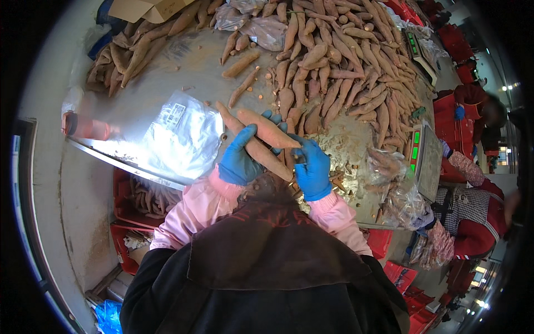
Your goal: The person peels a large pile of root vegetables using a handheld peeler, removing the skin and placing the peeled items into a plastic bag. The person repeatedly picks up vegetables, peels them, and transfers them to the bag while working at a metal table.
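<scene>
Both my hands wear blue gloves and pink sleeves, low over the steel table (187, 61). My left hand (241, 156) is closed around two sweet potatoes, a long brown one (261, 153) lying diagonally and a pinker one (265, 127) above it. My right hand (311, 170) has its bent fingers at the right end of the pinker one, gripping it. More sweet potatoes lie beneath and just behind them, partly hidden. A clear plastic bag with a white label (178, 142) lies left of my left hand.
Sweet potato piles (345, 67) fill the back, with a cardboard box (142, 8). A scale (423, 161) and bagged potatoes (389, 195) are at right, beside co-workers (473, 217). A bottle (92, 125) stands at left; red crates (125, 195) sit below the table edge.
</scene>
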A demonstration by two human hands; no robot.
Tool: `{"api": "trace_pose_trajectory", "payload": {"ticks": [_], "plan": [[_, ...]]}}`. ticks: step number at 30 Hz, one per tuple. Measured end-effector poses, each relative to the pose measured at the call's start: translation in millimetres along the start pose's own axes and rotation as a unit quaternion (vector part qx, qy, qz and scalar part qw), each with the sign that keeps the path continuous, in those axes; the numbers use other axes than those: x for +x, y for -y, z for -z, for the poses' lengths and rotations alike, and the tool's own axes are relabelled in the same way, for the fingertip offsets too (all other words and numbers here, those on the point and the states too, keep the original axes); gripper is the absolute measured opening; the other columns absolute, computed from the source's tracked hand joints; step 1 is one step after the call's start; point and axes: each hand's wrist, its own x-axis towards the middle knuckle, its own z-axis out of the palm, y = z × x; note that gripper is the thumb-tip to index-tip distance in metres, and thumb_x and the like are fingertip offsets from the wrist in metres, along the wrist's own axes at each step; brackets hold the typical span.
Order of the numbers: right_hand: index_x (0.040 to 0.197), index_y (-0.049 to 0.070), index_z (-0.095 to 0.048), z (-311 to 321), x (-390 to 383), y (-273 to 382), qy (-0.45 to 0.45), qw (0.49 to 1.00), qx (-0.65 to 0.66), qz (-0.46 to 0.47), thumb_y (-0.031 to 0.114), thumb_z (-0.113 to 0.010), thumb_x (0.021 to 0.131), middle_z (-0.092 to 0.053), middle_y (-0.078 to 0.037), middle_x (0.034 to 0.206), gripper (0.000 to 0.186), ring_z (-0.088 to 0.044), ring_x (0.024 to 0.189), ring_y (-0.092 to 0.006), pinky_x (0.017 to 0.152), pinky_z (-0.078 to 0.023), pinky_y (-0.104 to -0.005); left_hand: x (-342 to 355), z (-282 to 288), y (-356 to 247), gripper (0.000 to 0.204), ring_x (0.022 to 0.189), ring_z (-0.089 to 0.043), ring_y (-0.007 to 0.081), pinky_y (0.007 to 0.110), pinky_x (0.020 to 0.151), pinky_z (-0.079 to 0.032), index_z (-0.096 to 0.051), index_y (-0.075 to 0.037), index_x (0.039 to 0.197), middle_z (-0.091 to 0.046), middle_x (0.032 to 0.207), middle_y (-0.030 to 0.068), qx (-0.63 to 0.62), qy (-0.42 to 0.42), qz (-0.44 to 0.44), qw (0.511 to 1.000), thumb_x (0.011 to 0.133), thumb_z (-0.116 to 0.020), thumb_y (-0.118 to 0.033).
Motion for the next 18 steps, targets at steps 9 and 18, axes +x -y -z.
{"api": "trace_pose_trajectory", "payload": {"ticks": [9, 18], "plan": [[0.107, 0.000, -0.054, -50, 8, -16, -0.029, 0.867, 0.446, -0.219, 0.005, -0.049, 0.084, -0.060, -0.007, 0.088, 0.024, -0.059, 0.072, -0.0158, 0.059, -0.048, -0.0290, -13, 3, 14, 0.054, 0.119, -0.042, 0.0312, 0.043, 0.103, -0.031, -0.031, 0.001, 0.131, -0.042, 0.129, 0.0183, -0.011, 0.022, -0.004, 1.000, 0.088, -0.048, -0.027], [0.097, 0.003, -0.060, -32, -19, -63, 0.072, 0.720, 0.457, -0.517, 0.010, -0.047, 0.085, -0.054, -0.003, 0.063, 0.020, -0.036, 0.037, -0.0088, 0.031, -0.024, -0.0244, -77, 17, -49, 0.059, 0.118, -0.043, 0.0334, 0.047, 0.101, -0.033, -0.029, -0.001, 0.133, -0.045, 0.124, 0.0208, 0.094, -0.033, -0.091, 0.991, 0.083, -0.052, -0.023]]}}
